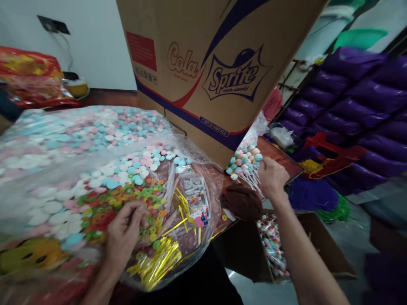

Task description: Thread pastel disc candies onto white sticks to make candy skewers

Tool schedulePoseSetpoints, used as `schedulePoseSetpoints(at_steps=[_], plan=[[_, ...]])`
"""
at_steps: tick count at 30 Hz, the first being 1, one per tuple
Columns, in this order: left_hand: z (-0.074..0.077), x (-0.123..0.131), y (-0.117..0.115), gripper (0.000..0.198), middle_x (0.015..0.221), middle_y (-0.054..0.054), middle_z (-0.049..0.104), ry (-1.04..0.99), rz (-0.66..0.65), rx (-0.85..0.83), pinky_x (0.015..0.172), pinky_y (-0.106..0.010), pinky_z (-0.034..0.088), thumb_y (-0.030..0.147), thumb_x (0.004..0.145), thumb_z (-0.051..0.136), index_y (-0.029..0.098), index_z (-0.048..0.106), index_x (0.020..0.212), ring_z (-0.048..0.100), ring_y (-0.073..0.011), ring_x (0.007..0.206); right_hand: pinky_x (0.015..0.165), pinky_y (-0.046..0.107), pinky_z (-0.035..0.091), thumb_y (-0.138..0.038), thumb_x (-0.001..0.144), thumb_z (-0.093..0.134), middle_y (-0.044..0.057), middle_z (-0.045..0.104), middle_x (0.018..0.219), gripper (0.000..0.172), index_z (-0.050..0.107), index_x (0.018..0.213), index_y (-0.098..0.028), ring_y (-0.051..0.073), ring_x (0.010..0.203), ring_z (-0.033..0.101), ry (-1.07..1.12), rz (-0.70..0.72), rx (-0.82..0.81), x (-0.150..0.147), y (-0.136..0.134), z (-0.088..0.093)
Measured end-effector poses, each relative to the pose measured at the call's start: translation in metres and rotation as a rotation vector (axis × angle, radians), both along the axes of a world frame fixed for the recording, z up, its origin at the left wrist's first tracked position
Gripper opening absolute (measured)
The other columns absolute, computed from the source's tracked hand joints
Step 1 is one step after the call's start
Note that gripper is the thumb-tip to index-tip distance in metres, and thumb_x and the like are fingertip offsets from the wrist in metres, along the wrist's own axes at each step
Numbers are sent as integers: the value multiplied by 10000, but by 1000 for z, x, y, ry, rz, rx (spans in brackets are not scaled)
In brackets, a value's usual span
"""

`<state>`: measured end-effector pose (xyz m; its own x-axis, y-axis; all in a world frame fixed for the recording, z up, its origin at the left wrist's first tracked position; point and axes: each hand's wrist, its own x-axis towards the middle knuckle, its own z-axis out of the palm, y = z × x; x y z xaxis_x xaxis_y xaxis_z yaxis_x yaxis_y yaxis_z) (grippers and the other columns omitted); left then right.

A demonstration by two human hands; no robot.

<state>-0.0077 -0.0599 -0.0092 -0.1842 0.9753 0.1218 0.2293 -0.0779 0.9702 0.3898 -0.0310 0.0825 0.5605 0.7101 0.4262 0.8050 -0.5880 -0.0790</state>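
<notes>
My left hand (pixel 125 226) is over the colourful ring candies (pixel 152 212), its fingers curled together; whatever they hold is hidden. To the right, my right hand (pixel 272 176) is closed beside a pile of lollipops (pixel 244 163) with white sticks. What it holds, if anything, cannot be made out. Pink, white and blue round candies (pixel 127 127) spread across a clear plastic sheet. Gold twist ties (pixel 159 258) lie near the table's front edge, and others lie by a printed card pack (pixel 193 195). A brown cloth (pixel 241 201) rests below the lollipops.
A tall cardboard carton (pixel 190 97) stands at the back middle. Below my right arm is an open box (pixel 333 254) with wrapped candies (pixel 273 243). Purple packages (pixel 356 106) are stacked at the right. A red candy bag (pixel 32 76) lies at the left.
</notes>
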Motion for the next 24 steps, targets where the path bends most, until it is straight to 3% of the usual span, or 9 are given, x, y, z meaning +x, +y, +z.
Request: schedulePoseSetpoints(at_steps=[4,8,10,12,15,18,21,24], plan=[[4,4,-3,238,585,42,550,-10,-24,22,458,-194,403,422,878,573,196,577,805,462,-84,459,640,330,343,-202,903,493,204,680,915,305,757,1016,-99,270,806,608,-18,38,-124,13,17,-6],[3,5,-6,296,569,31,557,-75,-51,-39,433,-202,382,451,890,576,182,590,769,467,-84,435,750,398,366,-288,905,509,199,638,1103,313,747,1045,-140,321,960,551,-174,135,269,-15,-12,-19],[2,5,-6,348,607,1,616,-166,-63,-60,471,-217,427,500,887,580,168,620,789,520,-100,465,784,385,370,-328,945,484,170,637,1109,322,742,1052,-169,284,960,544,-176,327,277,-37,-36,-33],[3,6,-6,415,731,-57,704,-304,-74,-83,567,-247,497,559,877,576,152,655,880,617,-137,573,787,368,367,-374,942,514,130,651,1085,310,732,1085,-206,266,940,538,-150,453,189,-53,-58,-53],[10,8,-4,552,1000,-136,749,-578,-131,-137,736,-308,546,650,873,518,150,661,1056,711,-212,857,703,366,328,-376,921,533,127,672,1046,329,716,1131,-199,262,835,521,-153,462,40,-58,-76,-91],[21,11,-3,600,1263,-146,677,-780,-234,-230,850,-327,539,690,880,460,193,656,1153,668,-240,1110,686,374,324,-335,930,483,122,685,878,311,752,917,-179,248,753,525,-37,418,93,-47,-72,-117],[32,18,-4,621,1418,-123,577,-873,-299,-319,911,-329,526,698,898,401,220,655,1202,598,-246,1244,689,359,379,-349,901,475,105,660,780,328,711,772,-160,229,722,552,254,396,289,-39,-62,-113],[36,38,-7,630,1469,-104,530,-874,-364,-357,947,-340,518,697,911,359,233,657,1217,551,-251,1302,668,331,431,-392,873,526,71,647,742,301,684,789,-151,202,680,562,663,298,564,-55,-67,-84]])
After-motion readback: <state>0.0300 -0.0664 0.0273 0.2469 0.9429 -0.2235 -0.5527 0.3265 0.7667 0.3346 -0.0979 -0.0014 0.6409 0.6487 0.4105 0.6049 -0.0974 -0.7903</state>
